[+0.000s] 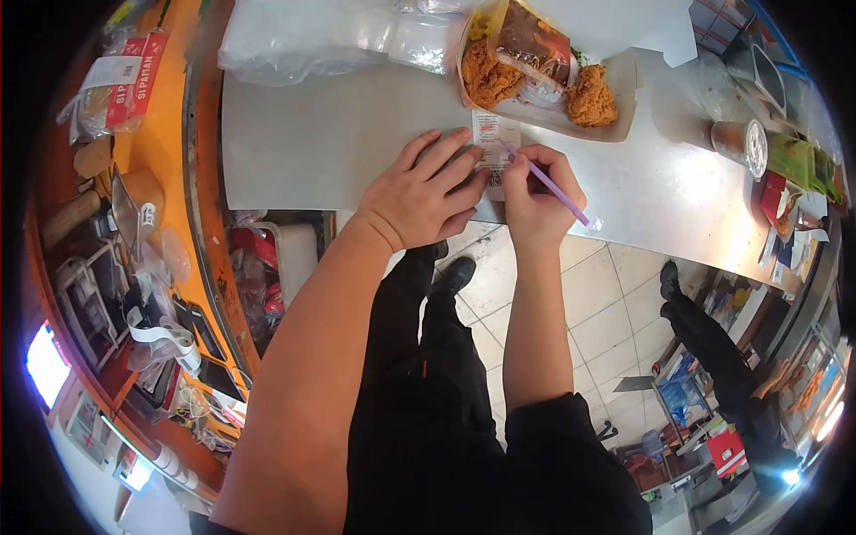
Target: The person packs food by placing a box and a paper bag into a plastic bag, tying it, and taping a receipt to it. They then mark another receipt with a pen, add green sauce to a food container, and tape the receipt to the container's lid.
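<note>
A printed receipt (pixel 489 134) with red and black print lies on the metal counter (pixel 303 152). My left hand (pixel 424 192) rests flat at its left edge with the fingers spread. Pinched in my right hand (pixel 542 198) is a purple pen (pixel 558 192), its tip on or just above the paper. Just beyond the receipt sits an open takeaway box (pixel 627 94) with pieces of fried chicken (pixel 591 96) and a brown printed packet (pixel 533 43) inside.
Clear plastic bags (pixel 303 40) lie at the counter's back left. To the right stands a lidded cup (pixel 740 145) near a green packet (pixel 798 162). An orange shelf (pixel 183 223) runs along the left. Another person in black (pixel 713 357) stands at lower right.
</note>
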Demonstrator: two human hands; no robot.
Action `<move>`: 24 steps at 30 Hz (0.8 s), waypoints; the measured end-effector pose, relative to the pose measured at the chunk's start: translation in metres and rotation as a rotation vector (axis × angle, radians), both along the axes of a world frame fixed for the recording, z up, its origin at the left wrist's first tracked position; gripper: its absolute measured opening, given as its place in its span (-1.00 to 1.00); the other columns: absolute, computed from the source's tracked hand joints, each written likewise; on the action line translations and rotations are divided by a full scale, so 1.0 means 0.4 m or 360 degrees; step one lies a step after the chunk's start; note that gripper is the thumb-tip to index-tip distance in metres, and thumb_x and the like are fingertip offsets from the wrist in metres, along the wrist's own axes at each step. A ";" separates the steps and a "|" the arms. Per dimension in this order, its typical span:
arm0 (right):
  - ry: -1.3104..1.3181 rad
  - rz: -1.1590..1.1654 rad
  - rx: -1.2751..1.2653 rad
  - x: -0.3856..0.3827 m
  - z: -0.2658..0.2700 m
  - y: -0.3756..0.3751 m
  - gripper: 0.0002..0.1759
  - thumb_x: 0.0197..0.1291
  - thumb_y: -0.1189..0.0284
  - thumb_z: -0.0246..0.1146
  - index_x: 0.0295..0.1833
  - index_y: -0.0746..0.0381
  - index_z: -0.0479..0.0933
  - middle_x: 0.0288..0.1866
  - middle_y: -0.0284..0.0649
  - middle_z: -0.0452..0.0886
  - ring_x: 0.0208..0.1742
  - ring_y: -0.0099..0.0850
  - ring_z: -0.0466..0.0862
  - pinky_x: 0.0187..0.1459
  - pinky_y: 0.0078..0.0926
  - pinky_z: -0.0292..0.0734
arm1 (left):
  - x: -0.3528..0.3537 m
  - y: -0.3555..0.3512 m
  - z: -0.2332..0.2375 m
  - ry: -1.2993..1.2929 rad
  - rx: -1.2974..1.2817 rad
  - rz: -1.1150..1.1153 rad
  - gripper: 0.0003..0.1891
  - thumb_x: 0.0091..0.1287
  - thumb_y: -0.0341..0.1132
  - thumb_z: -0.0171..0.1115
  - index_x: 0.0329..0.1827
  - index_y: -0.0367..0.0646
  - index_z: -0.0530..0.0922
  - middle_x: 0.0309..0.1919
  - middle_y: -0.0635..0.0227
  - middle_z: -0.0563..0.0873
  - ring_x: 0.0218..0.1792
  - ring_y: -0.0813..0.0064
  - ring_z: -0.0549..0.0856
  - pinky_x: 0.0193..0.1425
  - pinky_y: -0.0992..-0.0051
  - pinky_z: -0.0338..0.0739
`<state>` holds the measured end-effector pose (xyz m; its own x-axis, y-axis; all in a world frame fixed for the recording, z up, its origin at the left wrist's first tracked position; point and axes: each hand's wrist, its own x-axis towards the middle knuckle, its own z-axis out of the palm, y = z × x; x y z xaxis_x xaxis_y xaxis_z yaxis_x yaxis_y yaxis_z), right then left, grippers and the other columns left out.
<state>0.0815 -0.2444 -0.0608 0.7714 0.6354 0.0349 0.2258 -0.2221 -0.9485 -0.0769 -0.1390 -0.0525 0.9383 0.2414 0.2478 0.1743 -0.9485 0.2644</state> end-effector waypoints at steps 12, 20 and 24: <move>-0.0372 0.0059 0.0015 -0.010 0.001 0.014 -0.87 0.11 0.61 0.48 -0.23 0.28 0.67 -0.32 -0.19 0.75 -0.40 -0.36 0.76 -0.34 -0.44 0.68 | -0.003 0.004 0.003 0.0012 -0.0047 -0.0024 -0.68 0.23 -0.11 0.42 0.01 0.05 0.70 0.19 0.33 0.65 0.50 0.14 0.51 0.60 -0.01 0.37; -0.0503 0.0251 0.0096 -0.002 0.006 0.020 -0.88 0.10 0.61 0.48 -0.25 0.27 0.68 -0.33 -0.18 0.75 -0.39 -0.36 0.76 -0.32 -0.42 0.68 | -0.002 0.001 0.002 0.0003 -0.0049 -0.0005 -0.67 0.21 -0.11 0.43 0.01 0.06 0.70 0.18 0.35 0.66 0.51 0.14 0.50 0.62 -0.01 0.36; -0.0374 0.0155 0.0065 -0.002 -0.002 0.011 -0.87 0.10 0.60 0.48 -0.24 0.26 0.68 -0.32 -0.18 0.76 -0.39 -0.35 0.76 -0.33 -0.42 0.67 | -0.002 0.001 -0.002 0.0006 -0.0044 -0.0011 -0.68 0.21 -0.10 0.43 0.00 0.06 0.70 0.19 0.35 0.66 0.51 0.14 0.50 0.61 -0.01 0.37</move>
